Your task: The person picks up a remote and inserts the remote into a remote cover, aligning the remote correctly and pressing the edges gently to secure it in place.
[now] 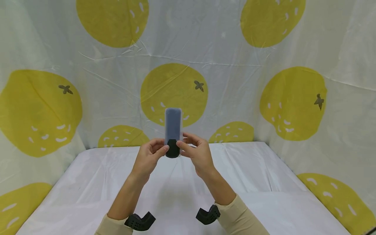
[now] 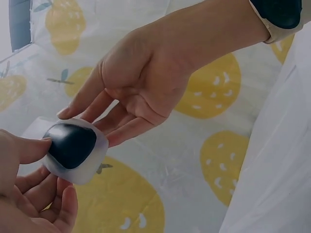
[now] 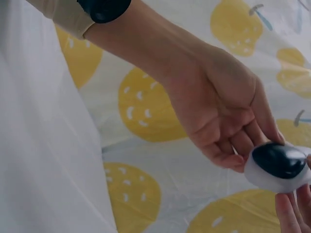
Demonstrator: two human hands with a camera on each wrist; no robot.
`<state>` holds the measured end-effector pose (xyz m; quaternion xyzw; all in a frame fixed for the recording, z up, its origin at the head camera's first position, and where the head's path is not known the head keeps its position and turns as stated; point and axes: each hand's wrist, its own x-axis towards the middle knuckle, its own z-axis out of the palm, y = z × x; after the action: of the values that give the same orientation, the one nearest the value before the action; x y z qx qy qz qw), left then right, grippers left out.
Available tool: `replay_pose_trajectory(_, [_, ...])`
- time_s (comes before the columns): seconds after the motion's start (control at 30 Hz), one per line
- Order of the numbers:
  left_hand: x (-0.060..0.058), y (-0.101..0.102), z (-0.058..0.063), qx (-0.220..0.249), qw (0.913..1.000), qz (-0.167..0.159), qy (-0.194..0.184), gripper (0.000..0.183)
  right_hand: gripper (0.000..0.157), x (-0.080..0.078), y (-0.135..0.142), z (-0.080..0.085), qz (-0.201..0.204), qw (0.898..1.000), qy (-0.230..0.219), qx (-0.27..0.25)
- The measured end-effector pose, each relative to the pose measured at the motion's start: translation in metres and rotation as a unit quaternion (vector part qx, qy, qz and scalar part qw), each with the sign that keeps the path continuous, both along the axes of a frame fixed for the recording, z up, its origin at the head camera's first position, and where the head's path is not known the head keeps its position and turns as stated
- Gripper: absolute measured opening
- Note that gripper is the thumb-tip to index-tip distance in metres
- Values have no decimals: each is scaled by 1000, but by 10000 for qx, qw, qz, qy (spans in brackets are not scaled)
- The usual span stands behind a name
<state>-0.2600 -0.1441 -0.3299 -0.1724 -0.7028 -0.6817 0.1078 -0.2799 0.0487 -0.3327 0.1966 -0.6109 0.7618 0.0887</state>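
A slim, upright, translucent case [image 1: 173, 122] with rounded corners is held up in both hands at the centre of the head view. It looks bluish grey above, with a black rounded piece [image 1: 173, 149] at its lower end. My left hand [image 1: 148, 158] pinches the lower left side, thumb at the edge of the black piece. From the other side my right hand [image 1: 200, 156] pinches it, thumb at the black piece's upper right edge. In both wrist views the end appears as a glossy dark dome [image 2: 72, 145] inside a whitish translucent shell [image 3: 265, 180].
Below the hands lies a white cloth-covered table [image 1: 246, 169]. A pale curtain [image 1: 223, 88] printed with large yellow fruit surrounds it at the back and sides. Each wrist carries a black camera mount [image 1: 140, 222] over a beige sleeve [image 1: 239, 215].
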Motion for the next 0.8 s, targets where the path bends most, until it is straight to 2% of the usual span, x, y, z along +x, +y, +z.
replay_pose_trajectory(0.1, [-1, -2, 1, 225, 9995, 186, -108, 26, 37, -1, 3, 0, -18, 9993, 294, 218])
replay_pose_trajectory(0.17, [-2, -3, 1, 340, 9990, 249, -156, 28, 31, -3, 5, -2, -115, 9965, 620, 553])
replay_pose_trajectory(0.27, [-2, -4, 3, 412, 9986, 252, -201, 31, 22, -4, 6, -3, -310, 9875, 1098, 1092])
replay_pose_trajectory(0.37, [-2, -5, 3, 477, 9984, 188, -221, 32, 18, -4, 7, -4, -444, 9794, 1397, 1391])
replay_pose_trajectory(0.63, [-3, -6, 1, 861, 9959, -239, -117, 28, 17, -6, 8, -4, 38, 9863, 1147, 1184])
replay_pose_trajectory(0.7, [-3, -5, 0, 909, 9954, -276, -85, 28, 15, -6, 7, -3, 50, 9850, 1219, 1221])
replay_pose_trajectory(0.8, [-3, -5, -1, 871, 9959, -213, -105, 29, 12, -6, 7, -3, -177, 9785, 1517, 1387])
